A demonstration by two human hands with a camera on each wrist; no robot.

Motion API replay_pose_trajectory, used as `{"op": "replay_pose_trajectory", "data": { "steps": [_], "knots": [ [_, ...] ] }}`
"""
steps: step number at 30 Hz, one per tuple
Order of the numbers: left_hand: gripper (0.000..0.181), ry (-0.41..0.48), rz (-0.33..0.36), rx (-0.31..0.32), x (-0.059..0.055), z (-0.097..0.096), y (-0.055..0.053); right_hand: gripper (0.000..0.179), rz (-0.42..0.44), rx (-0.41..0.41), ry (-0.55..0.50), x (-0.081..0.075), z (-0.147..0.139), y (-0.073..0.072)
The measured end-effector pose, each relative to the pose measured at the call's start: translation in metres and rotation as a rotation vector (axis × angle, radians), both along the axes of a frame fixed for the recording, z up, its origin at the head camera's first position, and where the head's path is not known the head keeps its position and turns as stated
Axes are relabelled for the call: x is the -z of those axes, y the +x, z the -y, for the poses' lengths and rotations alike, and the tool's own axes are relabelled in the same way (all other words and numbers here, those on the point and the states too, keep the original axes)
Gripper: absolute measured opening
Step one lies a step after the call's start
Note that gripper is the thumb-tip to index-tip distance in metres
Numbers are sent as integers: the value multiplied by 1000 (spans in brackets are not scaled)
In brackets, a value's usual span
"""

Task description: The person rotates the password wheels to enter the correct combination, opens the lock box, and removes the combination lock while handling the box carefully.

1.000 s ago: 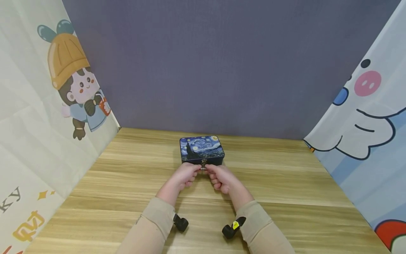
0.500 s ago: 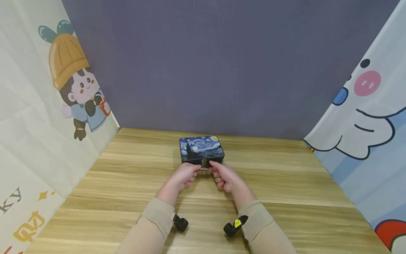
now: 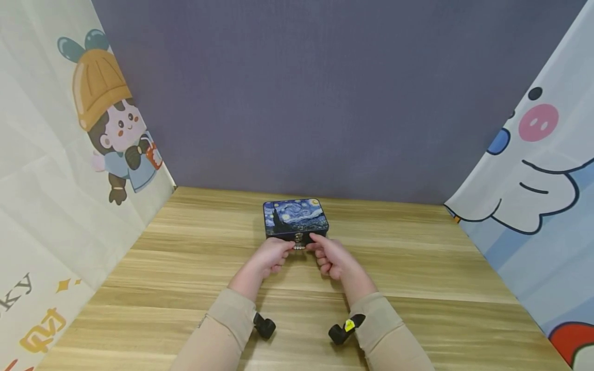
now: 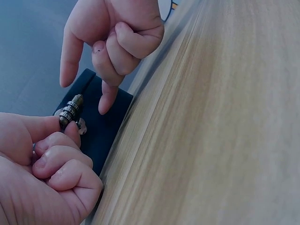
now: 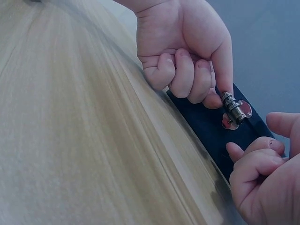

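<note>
A small box [image 3: 295, 219] with a starry-night print lies on the wooden table [image 3: 417, 268], its dark front [image 4: 105, 129] [image 5: 206, 126] facing me. A little brass combination lock [image 3: 298, 239] [image 4: 70, 111] [image 5: 233, 108] hangs at the front clasp. My left hand [image 3: 287, 246] [image 4: 61, 136] [image 5: 220, 93] pinches the lock between thumb and forefinger, with the other fingers curled. My right hand [image 3: 312, 241] [image 4: 84, 96] [image 5: 262, 140] is just right of the lock and holds nothing. Its forefinger and thumb are stretched toward the box and its other fingers are curled.
Cartoon-printed cloth walls stand at the left [image 3: 69, 170] and right [image 3: 533, 180], with a plain grey wall [image 3: 301, 103] behind the box. Black wrist cameras [image 3: 264, 326] [image 3: 342, 331] sit under both sleeves.
My right hand has let go of the lock and shifted slightly right, its forefinger now straightened toward the box's lid edge. The left hand keeps its pinch on the lock.
</note>
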State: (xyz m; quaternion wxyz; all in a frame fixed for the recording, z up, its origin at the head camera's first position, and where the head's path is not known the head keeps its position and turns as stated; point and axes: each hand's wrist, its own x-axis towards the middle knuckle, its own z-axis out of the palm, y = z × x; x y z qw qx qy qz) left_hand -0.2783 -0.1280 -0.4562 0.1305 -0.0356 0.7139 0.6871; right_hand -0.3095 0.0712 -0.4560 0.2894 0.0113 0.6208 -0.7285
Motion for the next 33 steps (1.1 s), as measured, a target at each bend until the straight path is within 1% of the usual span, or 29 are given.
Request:
{"op": "replay_pose_trajectory", "data": {
  "steps": [6, 10, 16, 19, 24, 33],
  "knots": [
    [29, -20, -1, 4, -1, 0, 1, 45, -21, -8, 19, -2, 2, 3],
    [27, -28, -2, 6, 0, 1, 1, 40, -34, -28, 37, -2, 5, 6],
    [28, -30, -13, 11, 2, 1, 0, 38, -71, -39, 68, 0, 9, 8],
    [28, -28, -6, 13, 2, 1, 0, 37, -90, -43, 83, 2, 10, 8],
    [28, -28, -2, 19, 2, 1, -1, 35, -101, -42, 106, 4, 13, 8],
    [29, -15, 0, 18, 1, 1, 0, 30, -87, -37, 98, 5, 16, 10]
  ]
}}
